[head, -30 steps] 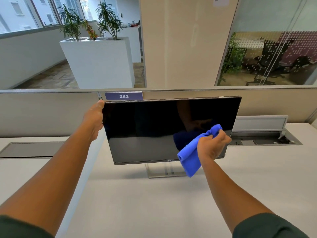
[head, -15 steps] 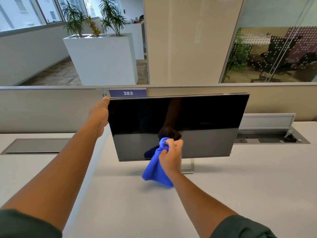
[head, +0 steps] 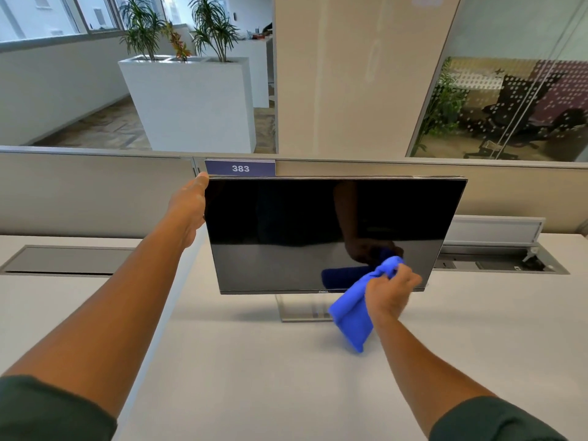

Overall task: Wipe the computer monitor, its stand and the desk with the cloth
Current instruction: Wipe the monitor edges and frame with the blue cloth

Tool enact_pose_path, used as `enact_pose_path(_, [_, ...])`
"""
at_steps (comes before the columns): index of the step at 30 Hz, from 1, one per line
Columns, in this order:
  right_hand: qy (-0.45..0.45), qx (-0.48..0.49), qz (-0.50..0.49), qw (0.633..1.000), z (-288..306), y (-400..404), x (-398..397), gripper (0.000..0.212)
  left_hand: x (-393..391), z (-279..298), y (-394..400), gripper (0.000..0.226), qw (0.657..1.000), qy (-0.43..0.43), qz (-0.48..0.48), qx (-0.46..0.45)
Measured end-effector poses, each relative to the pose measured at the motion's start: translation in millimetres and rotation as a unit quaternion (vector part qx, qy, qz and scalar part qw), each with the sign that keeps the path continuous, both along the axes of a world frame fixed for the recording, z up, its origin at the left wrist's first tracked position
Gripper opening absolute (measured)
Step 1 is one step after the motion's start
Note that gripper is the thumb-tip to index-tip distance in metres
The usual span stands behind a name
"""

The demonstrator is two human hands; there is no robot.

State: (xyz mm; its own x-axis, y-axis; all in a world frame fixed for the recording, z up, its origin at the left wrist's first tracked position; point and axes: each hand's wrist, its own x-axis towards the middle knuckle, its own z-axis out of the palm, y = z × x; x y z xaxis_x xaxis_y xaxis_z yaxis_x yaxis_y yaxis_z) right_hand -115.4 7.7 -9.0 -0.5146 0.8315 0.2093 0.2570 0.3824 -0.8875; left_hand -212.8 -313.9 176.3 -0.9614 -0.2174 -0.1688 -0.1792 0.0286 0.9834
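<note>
A black computer monitor stands on a silver stand on the white desk. My left hand grips the monitor's upper left edge, fingers behind the panel. My right hand holds a bunched blue cloth against the lower right part of the screen. Most of the cloth hangs below the bottom bezel and covers the stand's right side. The screen is dark and mirrors my hand and the cloth.
A beige partition with a "383" label runs behind the desk. A shut cable tray lid lies at the left and an open cable tray at the right. White planters stand beyond.
My right hand swept the cloth from the right of the screen to the lower middle, then back to the lower right. My left hand kept its grip on the monitor's edge.
</note>
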Motion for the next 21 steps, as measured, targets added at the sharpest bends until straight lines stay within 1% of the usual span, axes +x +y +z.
enact_pose_path(1, [-0.012,-0.025,-0.029,0.999,4.1,14.2,-0.6,0.027,-0.2,-0.1,0.3,0.028,1.0,0.0,0.0,0.0])
enact_pose_path(3, [-0.045,-0.048,-0.053,0.996,11.3,31.8,-2.3,0.031,-0.3,-0.2,0.9,0.031,1.0,-0.001,0.002,-0.002])
enact_pose_path(5, [-0.054,-0.044,-0.046,0.997,14.6,30.4,-3.0,0.032,0.0,0.1,1.7,0.033,1.0,-0.001,0.006,-0.004])
enact_pose_path(7, [-0.037,-0.032,-0.022,0.999,13.8,13.3,-1.4,0.031,0.8,0.2,2.0,0.033,1.0,0.001,0.009,-0.006])
enact_pose_path(10, [0.011,-0.014,0.042,0.999,5.2,-22.0,1.4,0.029,1.6,-0.1,1.1,0.032,1.0,0.006,0.008,-0.013])
enact_pose_path(12, [0.025,0.004,0.098,0.995,0.5,-46.2,2.2,0.027,1.7,0.0,0.8,0.034,1.0,0.007,0.003,-0.015])
enact_pose_path(14, [0.022,0.025,0.156,0.987,-3.0,-70.1,1.0,0.024,1.6,-0.2,0.1,0.037,1.0,0.007,0.002,-0.017])
enact_pose_path(17, [0.015,0.067,0.236,0.969,-8.1,-103.4,-3.0,0.02,1.6,-1.0,-1.8,0.031,1.0,0.013,0.001,-0.026])
enact_pose_path(21, [-0.015,0.112,0.318,0.941,-12.7,-137.1,-9.9,0.027,0.5,-1.2,-2.5,0.026,0.999,0.017,0.003,-0.034])
